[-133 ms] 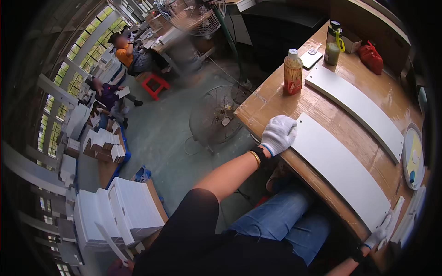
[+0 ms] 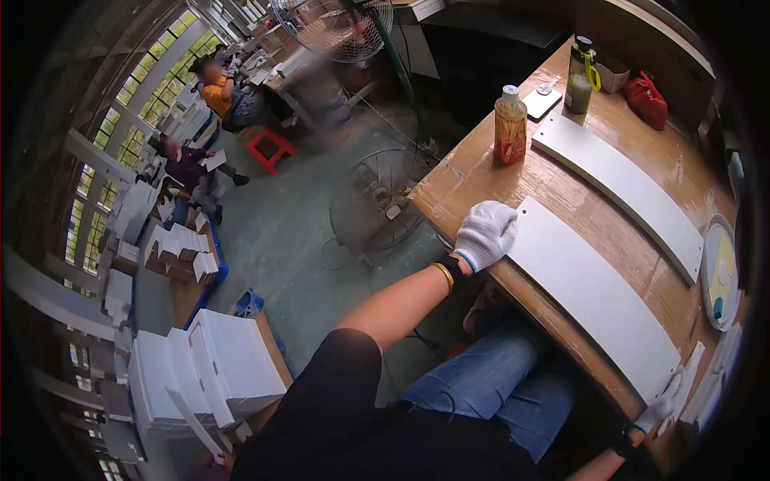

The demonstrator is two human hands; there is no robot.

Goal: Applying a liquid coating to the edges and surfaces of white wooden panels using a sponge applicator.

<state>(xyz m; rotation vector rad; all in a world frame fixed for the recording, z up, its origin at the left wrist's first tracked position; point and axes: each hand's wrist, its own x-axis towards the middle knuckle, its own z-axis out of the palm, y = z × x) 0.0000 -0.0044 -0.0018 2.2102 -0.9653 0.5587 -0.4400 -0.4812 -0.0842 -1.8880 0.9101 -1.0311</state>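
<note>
A long white panel (image 2: 593, 297) with a small hole near its far left corner lies along the near edge of the table. My left hand (image 2: 486, 233), in a white knitted glove, is closed round the panel's left end. At the other end, my right hand (image 2: 661, 407), also gloved, grips the right corner; its fingers are partly hidden. Beyond, a second white panel (image 2: 622, 192) with holes at its ends lies apart from the first. A round white dish (image 2: 710, 293) holding something yellow and a small blue item sits at the right.
A bottle with red liquid (image 2: 510, 132), a phone (image 2: 542, 103), a dark-capped bottle (image 2: 579, 80) and a red bag (image 2: 646, 101) stand on the brown table (image 2: 473, 188). Fans (image 2: 385, 200) stand beyond its left edge. Stacked white panels (image 2: 212, 365) are at the lower left; people sit farther back.
</note>
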